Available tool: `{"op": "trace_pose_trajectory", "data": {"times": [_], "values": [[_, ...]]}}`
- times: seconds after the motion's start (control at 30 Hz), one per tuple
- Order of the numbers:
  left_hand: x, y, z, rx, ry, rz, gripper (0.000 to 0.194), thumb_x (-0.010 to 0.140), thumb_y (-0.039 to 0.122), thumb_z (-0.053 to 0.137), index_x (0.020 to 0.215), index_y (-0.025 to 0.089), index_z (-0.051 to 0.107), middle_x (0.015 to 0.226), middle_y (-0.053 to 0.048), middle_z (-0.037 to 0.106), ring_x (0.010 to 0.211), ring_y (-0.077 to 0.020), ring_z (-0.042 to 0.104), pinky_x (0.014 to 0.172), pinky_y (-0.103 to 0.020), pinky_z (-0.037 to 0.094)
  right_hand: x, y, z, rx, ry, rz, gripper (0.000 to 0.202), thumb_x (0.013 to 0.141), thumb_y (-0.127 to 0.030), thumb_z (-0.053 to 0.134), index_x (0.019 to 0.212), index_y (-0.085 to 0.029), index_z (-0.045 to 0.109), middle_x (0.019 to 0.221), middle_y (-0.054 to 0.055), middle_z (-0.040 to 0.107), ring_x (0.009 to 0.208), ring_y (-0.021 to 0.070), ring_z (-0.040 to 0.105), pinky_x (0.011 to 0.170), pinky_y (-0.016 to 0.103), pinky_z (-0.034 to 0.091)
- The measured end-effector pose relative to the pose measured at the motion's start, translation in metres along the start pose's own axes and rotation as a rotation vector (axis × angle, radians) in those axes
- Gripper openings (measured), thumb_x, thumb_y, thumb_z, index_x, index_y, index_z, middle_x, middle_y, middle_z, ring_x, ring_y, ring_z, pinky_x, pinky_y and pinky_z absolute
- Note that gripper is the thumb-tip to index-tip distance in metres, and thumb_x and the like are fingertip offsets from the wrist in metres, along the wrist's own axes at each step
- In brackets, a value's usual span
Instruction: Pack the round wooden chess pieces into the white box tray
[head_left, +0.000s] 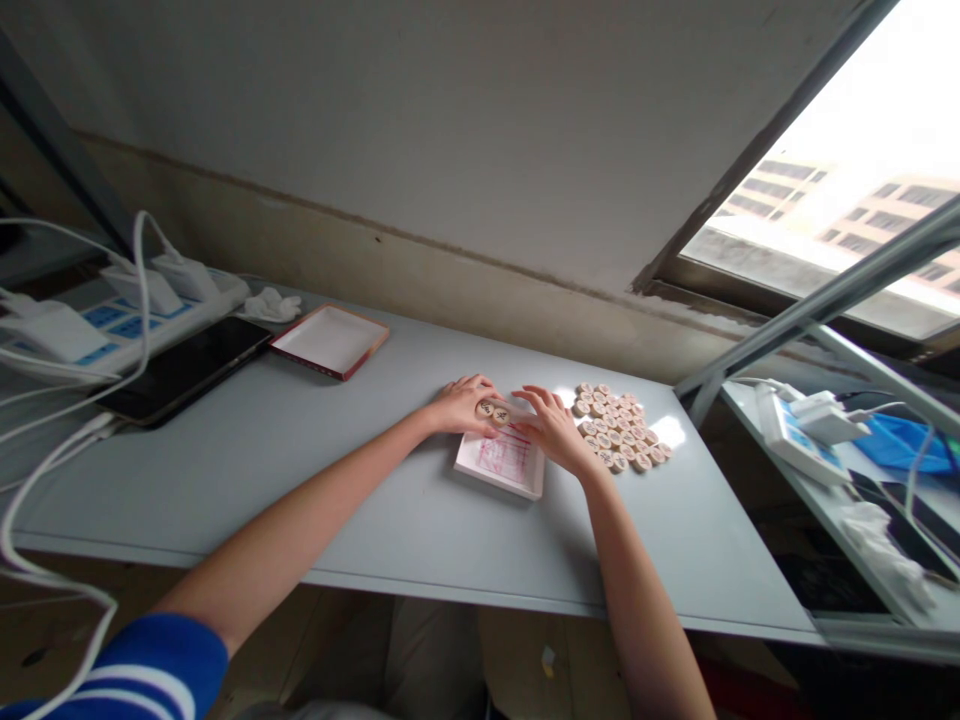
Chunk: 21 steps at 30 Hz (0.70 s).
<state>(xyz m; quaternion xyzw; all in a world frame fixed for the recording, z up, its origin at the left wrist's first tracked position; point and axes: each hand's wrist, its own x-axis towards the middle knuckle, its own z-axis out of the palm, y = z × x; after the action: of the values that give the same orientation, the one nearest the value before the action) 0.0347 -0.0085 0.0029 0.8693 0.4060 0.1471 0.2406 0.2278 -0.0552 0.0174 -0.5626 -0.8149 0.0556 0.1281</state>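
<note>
Over the far left corner of a small white box [499,484], my left hand [459,404] curves with its fingers on the far side and its thumb at the near side. Between them show two round wooden xiangqi pieces [493,412] with dark characters. At the box's right side is my right hand [553,430], fingers apart and stretched out, with no piece visible in it. The box floor has red printing. Just right of this hand, many loose xiangqi pieces [619,428] lie flat in a cluster on the grey table [360,520].
A shallow lid [330,340] with red sides lies inside up at the back left. Nearby are a black tablet [191,365], a power strip [131,320] with white chargers, cables and crumpled tissue [272,304]. A metal post [709,390] stands at the right edge.
</note>
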Motion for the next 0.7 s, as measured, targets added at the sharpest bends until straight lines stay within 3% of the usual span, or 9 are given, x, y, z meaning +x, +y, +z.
{"op": "trace_pose_trajectory", "data": {"times": [0.13, 0.27, 0.43, 0.7], "values": [[-0.001, 0.001, -0.002, -0.007, -0.01, -0.011, 0.052, 0.061, 0.044, 0.067, 0.109, 0.028, 0.054, 0.12, -0.001, 0.046, 0.111, -0.0214, 0.043, 0.095, -0.03, 0.033, -0.001, 0.005, -0.008, -0.037, 0.097, -0.002, 0.034, 0.083, -0.024, 0.045, 0.117, -0.026, 0.047, 0.124, 0.006, 0.047, 0.112, 0.0245, 0.042, 0.085, 0.041, 0.038], [-0.002, 0.003, -0.005, -0.01, -0.027, -0.015, 0.052, 0.062, 0.047, 0.066, 0.109, 0.029, 0.055, 0.121, -0.002, 0.044, 0.108, -0.0223, 0.046, 0.095, -0.032, 0.033, -0.005, 0.021, -0.017, -0.247, 0.268, 0.129, 0.03, 0.084, -0.025, 0.043, 0.113, -0.022, 0.052, 0.116, 0.009, 0.052, 0.105, 0.0273, 0.044, 0.082, 0.043, 0.035], [-0.003, 0.003, -0.005, -0.009, -0.021, 0.003, 0.053, 0.062, 0.048, 0.065, 0.11, 0.028, 0.055, 0.12, -0.002, 0.044, 0.107, -0.0223, 0.046, 0.095, -0.031, 0.033, -0.011, 0.036, -0.017, -0.421, 0.125, 0.284, 0.02, 0.082, -0.024, 0.046, 0.093, -0.019, 0.061, 0.104, 0.01, 0.057, 0.099, 0.0276, 0.046, 0.079, 0.04, 0.033], [-0.003, 0.001, -0.005, -0.026, -0.01, 0.002, 0.047, 0.068, 0.046, 0.061, 0.11, 0.026, 0.056, 0.12, -0.003, 0.045, 0.108, -0.0226, 0.046, 0.095, -0.031, 0.032, -0.016, 0.051, -0.023, -0.33, 0.125, 0.305, 0.024, 0.078, -0.019, 0.049, 0.1, -0.016, 0.059, 0.106, 0.011, 0.056, 0.099, 0.0245, 0.05, 0.079, 0.032, 0.037]]}}
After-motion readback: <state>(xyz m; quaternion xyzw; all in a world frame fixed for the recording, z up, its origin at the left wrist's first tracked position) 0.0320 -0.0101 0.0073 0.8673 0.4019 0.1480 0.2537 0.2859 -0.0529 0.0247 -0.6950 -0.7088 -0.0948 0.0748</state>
